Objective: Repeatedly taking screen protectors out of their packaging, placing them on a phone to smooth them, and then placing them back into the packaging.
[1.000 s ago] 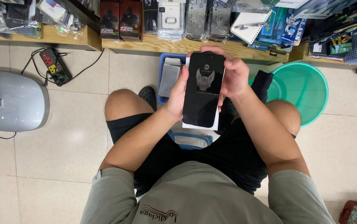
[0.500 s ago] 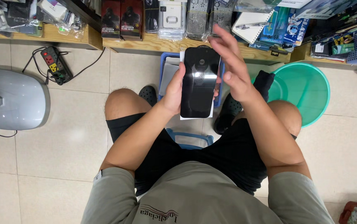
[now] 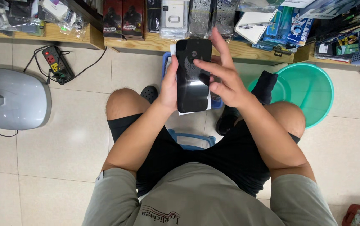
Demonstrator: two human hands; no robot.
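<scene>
Seated person, grey shirt and black shorts nearest the camera, both forearms extended forward over the knees. Left hand (image 3: pixel 169 86) has its grip closed along the left long edge of a black glossy phone (image 3: pixel 193 75), palm behind it, with a white sheet (image 3: pixel 194 110) showing just under the phone's lower end. The phone is held upright in front of the person, above the gap between the knees, long axis running away from the body, top end toward the shelf. Right hand (image 3: pixel 222 73) is not closed on anything: fingers spread and extended, fingertips (image 3: pixel 199 63) resting on or just over the phone's right half, thumb near the right edge. The phone thus lies immediately left of the right hand and is carried by the left hand alone; the right hand is the free one. Below the hands, a blue stool rim (image 3: pixel 192 138) between the legs. On the tiled floor beyond: a green plastic basin (image 3: pixel 314 94) at right, a grey rounded fan base (image 3: pixel 14 98) at left, a power strip (image 3: pixel 54 62) with its cable. Farthest, a low wooden shelf (image 3: pixel 238 50) lined with packaged phone cases and accessories.
</scene>
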